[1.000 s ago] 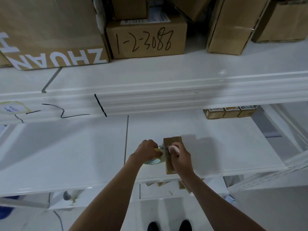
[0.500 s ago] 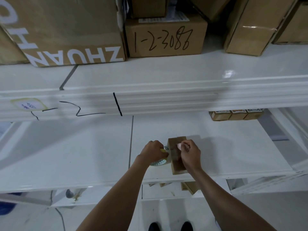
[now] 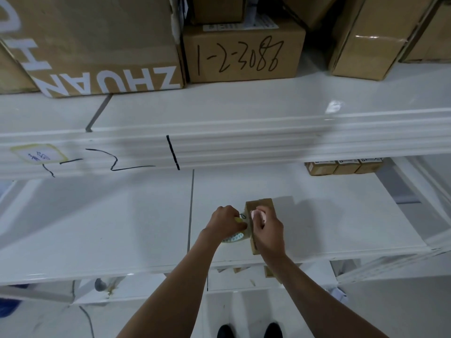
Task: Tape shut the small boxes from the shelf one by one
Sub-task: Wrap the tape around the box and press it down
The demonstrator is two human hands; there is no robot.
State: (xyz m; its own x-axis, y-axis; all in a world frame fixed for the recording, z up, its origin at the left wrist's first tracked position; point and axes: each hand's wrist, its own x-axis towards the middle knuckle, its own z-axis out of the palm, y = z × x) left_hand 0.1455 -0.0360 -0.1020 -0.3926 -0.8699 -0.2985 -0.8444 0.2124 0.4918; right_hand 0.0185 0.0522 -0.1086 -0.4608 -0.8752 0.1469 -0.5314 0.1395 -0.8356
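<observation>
A: What's held nearest the camera?

B: A tape roll (image 3: 233, 236) is gripped by the left hand (image 3: 225, 222), fingers curled round it, pressed against the left side of the small box (image 3: 259, 206). The box is pinned by the right hand (image 3: 268, 231) with fingers curled over its top; something pale is pinched or pressed at the fingertips (image 3: 256, 214), and whether it's the tape end can't be told.

A: Anything changed over the last second?

B: Little. The right hand has been shifted slightly up the box, and the roll is kept tight beside it. The box itself hasn't been moved; it lies near the front edge of the lower shelf (image 3: 122, 228).

A: Meaning for the task?

B: Judged as mid-taping: a strip is probably being laid and smoothed, not yet cut.

A: Further back?

B: A row of small boxes (image 3: 343, 167) is seen at the shelf's rear right, well apart, likely waiting. Large cartons (image 3: 241, 54) are stacked on the upper shelf.
</observation>
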